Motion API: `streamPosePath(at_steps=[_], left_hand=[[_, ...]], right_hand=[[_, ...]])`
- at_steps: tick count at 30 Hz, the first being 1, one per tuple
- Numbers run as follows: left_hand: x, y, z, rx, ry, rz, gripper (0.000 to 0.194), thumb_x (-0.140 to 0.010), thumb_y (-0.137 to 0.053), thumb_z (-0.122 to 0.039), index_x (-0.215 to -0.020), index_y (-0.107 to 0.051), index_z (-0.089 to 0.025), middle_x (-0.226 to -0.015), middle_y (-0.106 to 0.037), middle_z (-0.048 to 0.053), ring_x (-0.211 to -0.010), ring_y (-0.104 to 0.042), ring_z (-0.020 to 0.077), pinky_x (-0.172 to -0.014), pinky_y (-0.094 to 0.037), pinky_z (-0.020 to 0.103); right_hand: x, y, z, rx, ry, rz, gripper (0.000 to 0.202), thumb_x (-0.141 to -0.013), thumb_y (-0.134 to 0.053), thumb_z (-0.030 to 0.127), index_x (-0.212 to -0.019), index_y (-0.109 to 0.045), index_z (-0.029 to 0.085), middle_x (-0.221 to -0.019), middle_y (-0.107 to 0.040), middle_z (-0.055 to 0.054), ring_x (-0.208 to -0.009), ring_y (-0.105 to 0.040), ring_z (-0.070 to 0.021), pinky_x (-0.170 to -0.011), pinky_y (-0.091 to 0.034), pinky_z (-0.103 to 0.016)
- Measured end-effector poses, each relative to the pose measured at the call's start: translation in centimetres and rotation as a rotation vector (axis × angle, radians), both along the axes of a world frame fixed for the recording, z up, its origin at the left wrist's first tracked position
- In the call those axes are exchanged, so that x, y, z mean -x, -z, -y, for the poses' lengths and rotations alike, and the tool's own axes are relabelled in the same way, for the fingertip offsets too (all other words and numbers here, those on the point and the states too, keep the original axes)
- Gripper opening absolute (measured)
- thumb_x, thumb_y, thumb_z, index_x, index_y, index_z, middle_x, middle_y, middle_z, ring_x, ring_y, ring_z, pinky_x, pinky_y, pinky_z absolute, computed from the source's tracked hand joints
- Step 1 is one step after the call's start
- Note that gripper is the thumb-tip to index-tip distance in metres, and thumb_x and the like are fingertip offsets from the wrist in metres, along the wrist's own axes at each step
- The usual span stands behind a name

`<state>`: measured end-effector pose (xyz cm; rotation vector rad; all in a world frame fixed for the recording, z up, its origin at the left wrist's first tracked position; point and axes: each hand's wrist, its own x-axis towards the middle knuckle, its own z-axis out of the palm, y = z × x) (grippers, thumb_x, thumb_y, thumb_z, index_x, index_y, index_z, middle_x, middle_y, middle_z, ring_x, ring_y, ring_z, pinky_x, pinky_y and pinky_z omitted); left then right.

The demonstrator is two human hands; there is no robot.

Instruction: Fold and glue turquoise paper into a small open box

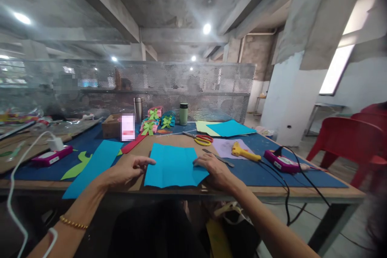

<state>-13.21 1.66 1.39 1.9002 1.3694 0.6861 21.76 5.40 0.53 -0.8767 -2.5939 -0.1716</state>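
A creased blue sheet lies on brown cardboard near the table's front edge. At its left edge is my left hand, index finger stretched onto the sheet and the other fingers curled. My right hand rests on the sheet's right edge, fingers bent and pressed together on the paper. Red and yellow scissors and a grey blade-like tool lie behind my right hand. Left of my left hand is a long blue strip, partly over a green paper piece.
A yellow glue gun lies on purple paper, its cord running right past a purple power strip. Farther back stand a green bottle, a steel flask, bow-topped pieces and a cardboard box.
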Motion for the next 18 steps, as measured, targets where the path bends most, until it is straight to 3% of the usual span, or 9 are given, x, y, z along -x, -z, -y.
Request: streamPosePath(at_steps=[5, 8, 10, 12, 14, 16, 18], left_hand=[[-1.1, 0.2, 1.4, -0.433, -0.049, -0.425, 0.044, -0.078, -0.057, -0.028, -0.119, -0.071, -0.033, -0.117, -0.063, 0.007, -0.102, -0.06, 0.0252, -0.091, -0.046, 0.036], [-2.3, -0.4, 2.1, -0.548, -0.064, -0.479, 0.05, -0.073, -0.056, -0.016, -0.115, -0.073, -0.038, -0.139, -0.053, 0.005, -0.126, -0.048, 0.0304, -0.107, -0.034, 0.045], [-2.9, -0.8, 2.2, -0.572, -0.017, -0.48, 0.044, -0.073, -0.055, -0.012, -0.103, -0.077, -0.036, -0.139, -0.056, 0.002, -0.133, -0.042, 0.0289, -0.113, -0.027, 0.046], [-3.2, -1.0, 1.9, -0.545, 0.004, -0.455, 0.029, -0.077, -0.055, -0.017, -0.091, -0.077, -0.03, -0.123, -0.067, 0.003, -0.124, -0.051, 0.0273, -0.111, -0.03, 0.042], [-3.0, -0.9, 1.5, -0.459, -0.025, -0.384, 0.02, -0.082, -0.055, -0.029, -0.083, -0.074, -0.024, -0.1, -0.073, 0.005, -0.102, -0.061, 0.0263, -0.097, -0.041, 0.037], [-2.6, -0.5, 1.1, -0.375, -0.055, -0.284, 0.027, -0.086, -0.051, -0.039, -0.079, -0.071, -0.022, -0.087, -0.072, 0.004, -0.084, -0.063, 0.0239, -0.08, -0.045, 0.032], [-2.2, 0.0, 0.9, -0.331, -0.072, -0.193, 0.034, -0.087, -0.049, -0.044, -0.076, -0.07, -0.02, -0.084, -0.071, 0.003, -0.081, -0.062, 0.023, -0.073, -0.044, 0.029]], right_hand=[[-0.3, -0.4, 0.4, 0.085, -0.007, -0.037, 0.05, -0.07, -0.063, 0.013, -0.12, -0.065, 0.02, -0.117, -0.067, -0.011, -0.11, -0.059, -0.0264, -0.1, -0.04, -0.042], [-0.3, -0.7, 0.5, 0.108, -0.026, -0.017, 0.05, -0.074, -0.063, 0.017, -0.124, -0.066, 0.022, -0.124, -0.066, -0.01, -0.114, -0.059, -0.0271, -0.103, -0.039, -0.044], [-0.2, -0.7, 0.4, 0.114, -0.031, -0.015, 0.043, -0.079, -0.061, 0.019, -0.121, -0.069, 0.023, -0.123, -0.067, -0.01, -0.113, -0.06, -0.026, -0.102, -0.04, -0.043], [-0.1, -0.6, 0.3, 0.119, -0.026, -0.042, 0.031, -0.087, -0.057, 0.024, -0.115, -0.072, 0.024, -0.12, -0.069, -0.008, -0.11, -0.062, -0.0239, -0.1, -0.042, -0.04], [-0.1, -0.5, 0.3, 0.133, 0.01, -0.101, 0.027, -0.094, -0.052, 0.032, -0.108, -0.074, 0.024, -0.117, -0.07, -0.007, -0.107, -0.063, -0.0227, -0.097, -0.044, -0.037], [-0.1, -0.3, 0.1, 0.176, 0.088, -0.168, 0.028, -0.094, -0.052, 0.038, -0.105, -0.073, 0.023, -0.111, -0.071, -0.006, -0.099, -0.065, -0.0223, -0.089, -0.046, -0.034], [-0.1, -0.2, -0.5, 0.249, 0.193, -0.208, 0.029, -0.092, -0.054, 0.043, -0.097, -0.073, 0.021, -0.094, -0.072, -0.005, -0.083, -0.065, -0.0215, -0.076, -0.048, -0.032]])
